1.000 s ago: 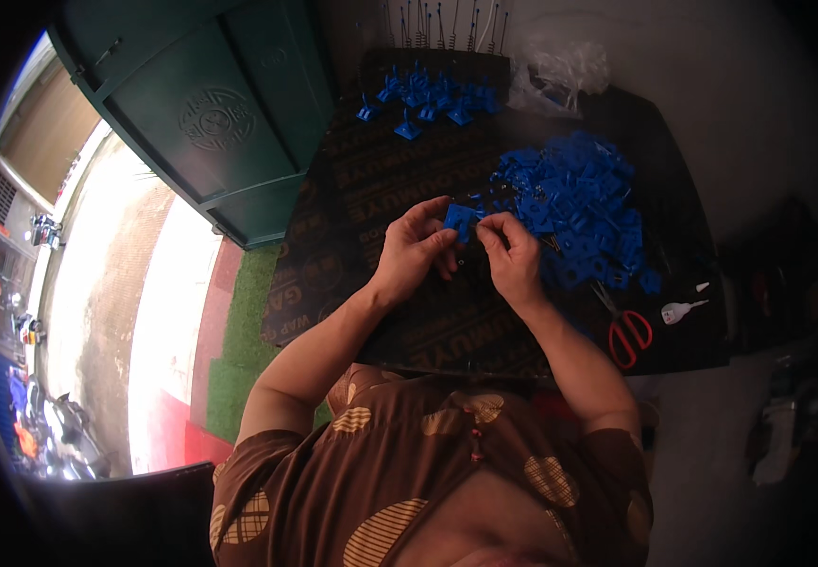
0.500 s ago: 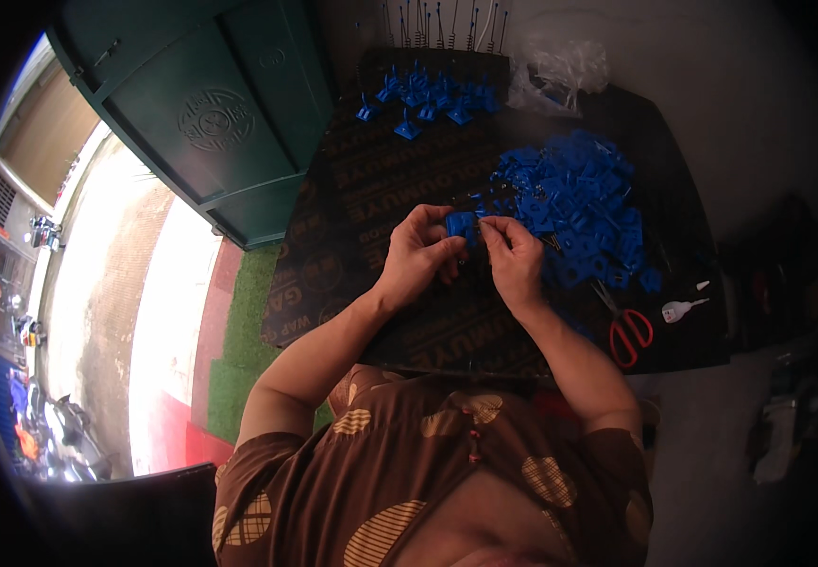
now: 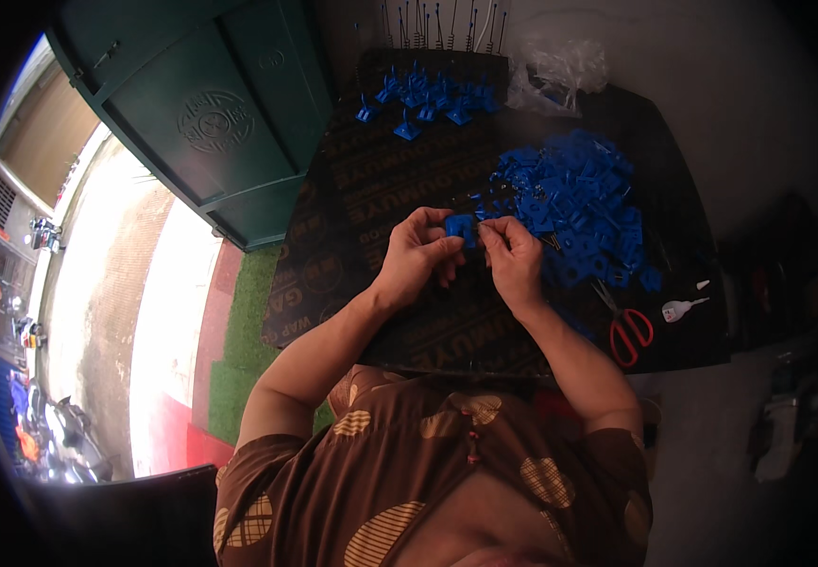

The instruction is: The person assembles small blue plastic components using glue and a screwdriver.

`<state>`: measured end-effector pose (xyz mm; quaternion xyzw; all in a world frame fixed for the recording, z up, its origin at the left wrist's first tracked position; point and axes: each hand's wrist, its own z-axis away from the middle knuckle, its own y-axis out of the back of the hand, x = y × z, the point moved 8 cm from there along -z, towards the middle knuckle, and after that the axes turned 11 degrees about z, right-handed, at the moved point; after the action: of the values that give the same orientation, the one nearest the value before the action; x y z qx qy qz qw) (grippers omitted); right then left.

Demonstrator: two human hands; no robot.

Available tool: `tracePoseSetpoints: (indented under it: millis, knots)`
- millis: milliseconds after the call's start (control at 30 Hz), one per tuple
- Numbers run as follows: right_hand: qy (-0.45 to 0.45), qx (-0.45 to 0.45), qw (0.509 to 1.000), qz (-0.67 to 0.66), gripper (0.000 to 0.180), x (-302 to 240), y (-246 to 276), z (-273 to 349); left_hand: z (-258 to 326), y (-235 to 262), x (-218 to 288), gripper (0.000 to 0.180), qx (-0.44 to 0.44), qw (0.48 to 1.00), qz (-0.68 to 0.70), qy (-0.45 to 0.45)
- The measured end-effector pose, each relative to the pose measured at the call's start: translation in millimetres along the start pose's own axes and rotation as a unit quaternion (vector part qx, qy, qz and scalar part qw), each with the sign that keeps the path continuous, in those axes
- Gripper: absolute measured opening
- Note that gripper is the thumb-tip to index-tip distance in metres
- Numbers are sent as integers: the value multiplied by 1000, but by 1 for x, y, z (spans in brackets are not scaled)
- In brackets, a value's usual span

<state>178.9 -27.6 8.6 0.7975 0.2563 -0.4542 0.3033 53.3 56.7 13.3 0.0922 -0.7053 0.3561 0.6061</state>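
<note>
over dark table (image 3: 447, 331), left hand (image 3: 417, 253) pinching blue piece (image 3: 459, 227); right hand (image 3: 513, 255) at its right edge, cannot tell if grasping; blue heap (image 3: 584, 203) just beyond

left hand (image 3: 420, 253) curled | right hand (image 3: 515, 262) pinched | forearms (image 3: 326, 342) angled inward

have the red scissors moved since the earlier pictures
No, the red scissors lie in the same spot on the dark table, left of the small white bottle.

A wide camera on the person's head looks down, from close up, at the left hand (image 3: 418, 253), right hand (image 3: 515, 260) and black table (image 3: 371, 175).
</note>
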Motion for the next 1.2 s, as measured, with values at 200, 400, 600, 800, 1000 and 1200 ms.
tracePoseSetpoints:
  millis: [200,400,600,800,1000,1200]
  knots:
    - [18,-1,1000,25,6,-11,2,0,1,-2,0,40,-6,1000,19,4]
    - [49,11,998,50,7,-16,4,1,-1,-1,-2,38,-16,1000,13,-5]
    - [90,21,993,73,8,-25,6,1,0,-1,-1,36,-11,1000,4,0]
    - [36,-17,999,15,9,-6,1,-1,-1,-1,-2,37,-13,1000,5,5]
    - [17,-29,999,5,9,-5,0,-1,0,-1,1,39,-17,999,-20,-22]
    - [28,-34,999,-5,6,-10,-1,-1,1,-2,2,40,-10,999,-26,-35]
